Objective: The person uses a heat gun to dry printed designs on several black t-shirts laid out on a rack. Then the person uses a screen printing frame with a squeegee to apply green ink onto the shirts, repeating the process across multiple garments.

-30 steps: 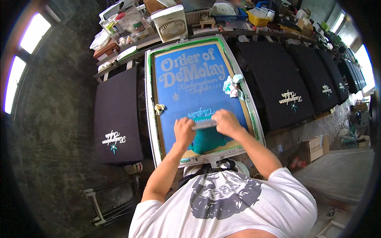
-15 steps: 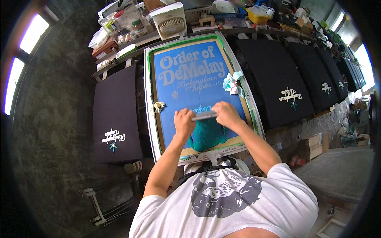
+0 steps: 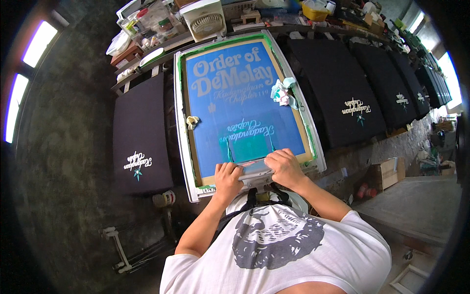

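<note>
Room: dark grey wall (image 3: 73, 103), left of picture; bright windows (image 3: 39, 45), upper left; white fan (image 3: 203, 24), top centre. Dark boards (image 3: 139, 112), left and right, bear pale lettering.
Screen (image 3: 186, 142), centre: blue sheet, pale frame, green edging; crumpled rag (image 3: 281, 93) on its right side.
Ink (image 3: 250, 147), lower centre: teal patch, two streaks.
Squeegee (image 3: 255, 167), just below: grey bar, slim; left hand (image 3: 228, 180) and right hand (image 3: 284, 168) grip opposite ends, fingers curled.
</note>
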`<state>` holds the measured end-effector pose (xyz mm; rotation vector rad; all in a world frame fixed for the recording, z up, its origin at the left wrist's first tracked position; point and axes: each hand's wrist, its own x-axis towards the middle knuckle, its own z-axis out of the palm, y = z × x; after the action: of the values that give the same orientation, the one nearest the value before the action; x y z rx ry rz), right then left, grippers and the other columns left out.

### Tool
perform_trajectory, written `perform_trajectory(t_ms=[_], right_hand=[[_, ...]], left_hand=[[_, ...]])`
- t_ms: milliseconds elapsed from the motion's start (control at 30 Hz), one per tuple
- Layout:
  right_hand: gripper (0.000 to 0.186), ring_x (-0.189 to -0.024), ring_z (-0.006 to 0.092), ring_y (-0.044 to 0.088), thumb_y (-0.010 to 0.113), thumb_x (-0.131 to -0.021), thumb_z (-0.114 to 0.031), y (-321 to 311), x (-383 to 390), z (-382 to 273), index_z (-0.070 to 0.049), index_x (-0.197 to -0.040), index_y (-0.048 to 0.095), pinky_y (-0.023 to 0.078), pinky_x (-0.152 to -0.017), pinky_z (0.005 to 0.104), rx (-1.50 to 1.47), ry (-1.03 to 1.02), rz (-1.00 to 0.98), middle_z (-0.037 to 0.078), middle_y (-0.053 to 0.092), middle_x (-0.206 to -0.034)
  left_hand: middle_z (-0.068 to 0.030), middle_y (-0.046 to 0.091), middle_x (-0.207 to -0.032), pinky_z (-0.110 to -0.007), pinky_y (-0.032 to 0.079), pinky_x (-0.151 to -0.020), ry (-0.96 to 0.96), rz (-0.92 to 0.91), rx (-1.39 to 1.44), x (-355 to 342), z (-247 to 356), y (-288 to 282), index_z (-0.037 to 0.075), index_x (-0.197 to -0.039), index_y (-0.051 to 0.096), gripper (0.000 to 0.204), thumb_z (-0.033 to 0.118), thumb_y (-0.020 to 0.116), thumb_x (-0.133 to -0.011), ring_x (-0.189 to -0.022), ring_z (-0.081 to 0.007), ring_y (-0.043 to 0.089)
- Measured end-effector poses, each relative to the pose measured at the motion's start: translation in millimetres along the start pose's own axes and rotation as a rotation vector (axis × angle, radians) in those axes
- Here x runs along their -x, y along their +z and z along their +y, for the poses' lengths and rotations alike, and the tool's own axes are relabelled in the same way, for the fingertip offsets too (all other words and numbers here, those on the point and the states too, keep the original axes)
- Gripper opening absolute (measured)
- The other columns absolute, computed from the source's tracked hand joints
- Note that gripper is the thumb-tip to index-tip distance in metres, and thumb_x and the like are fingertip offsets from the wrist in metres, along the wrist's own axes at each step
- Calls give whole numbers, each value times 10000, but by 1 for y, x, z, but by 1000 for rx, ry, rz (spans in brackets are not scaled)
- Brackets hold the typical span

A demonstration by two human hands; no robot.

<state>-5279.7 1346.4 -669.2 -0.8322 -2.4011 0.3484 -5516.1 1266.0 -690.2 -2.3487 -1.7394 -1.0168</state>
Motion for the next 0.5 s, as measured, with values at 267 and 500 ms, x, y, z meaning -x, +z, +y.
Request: perform_trajectory(t_ms=[267, 500], right_hand=[[400, -1124, 286, 615, 626, -708, -4, -1, 56, -23, 5, -1107, 660, 433, -914, 426, 83, -5, -59, 117, 655, -1105], [526, -1242, 392, 600, 608, -726, 18, -29, 75, 35, 58, -1250, 643, 449, -1100, 475, 17, 382, 184, 233, 635, -1310]], left_hand=[[-155, 611, -1215, -481, 456, -976, -107, -163, 14, 65, 5, -13, 45, -1201, 633, 613, -66, 699, -602, -1137, -368, 582], [-238, 576, -1265, -461, 459, -998, -654, 204, -210, 88, -87, -40, -7, -1275, 596, 475, -96, 636, -811, -1160, -417, 571]])
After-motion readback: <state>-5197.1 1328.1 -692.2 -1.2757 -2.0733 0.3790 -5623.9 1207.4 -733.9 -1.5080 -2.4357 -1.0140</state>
